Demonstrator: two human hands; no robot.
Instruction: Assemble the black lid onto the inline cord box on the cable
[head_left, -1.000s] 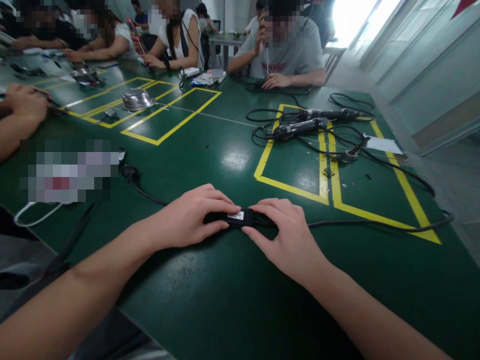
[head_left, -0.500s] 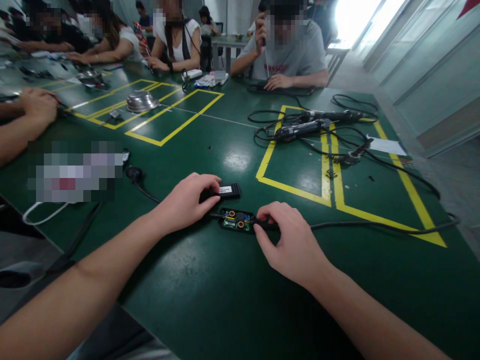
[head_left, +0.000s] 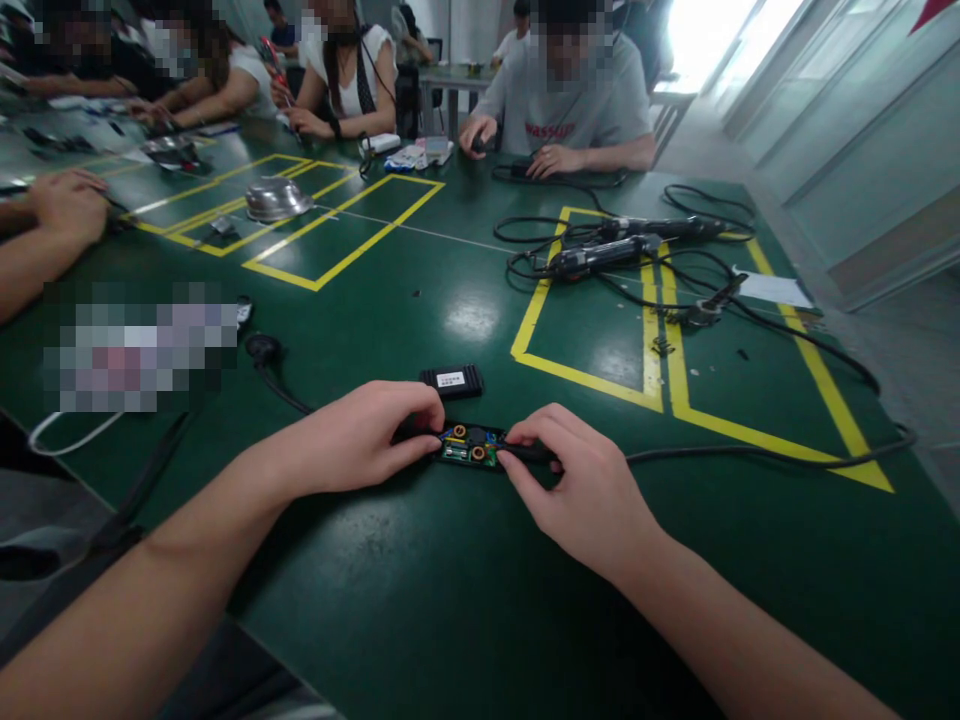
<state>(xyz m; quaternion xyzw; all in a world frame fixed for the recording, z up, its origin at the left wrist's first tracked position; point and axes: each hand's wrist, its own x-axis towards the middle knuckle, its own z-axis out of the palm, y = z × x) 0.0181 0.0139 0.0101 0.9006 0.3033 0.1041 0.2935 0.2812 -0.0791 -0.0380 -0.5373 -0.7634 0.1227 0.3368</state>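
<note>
The left hand [head_left: 360, 437] pinched the open case [head_left: 471, 448] at its left end, the right hand [head_left: 577, 470] its cord [head_left: 705, 444] at right; the cover [head_left: 452, 381] lay on the far side. Light, steady grips seemed best, sparing the wires [head_left: 491, 437].

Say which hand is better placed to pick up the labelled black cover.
Probably the left hand: it is nearer the black cover than the right hand, which pinches the cable at the right end of the circuit board.

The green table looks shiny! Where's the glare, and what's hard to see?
Head view: glare whitens the green table beyond the black cover; head view: the cover's label is too small to read; head view: upper-right background is washed-out white.
</note>
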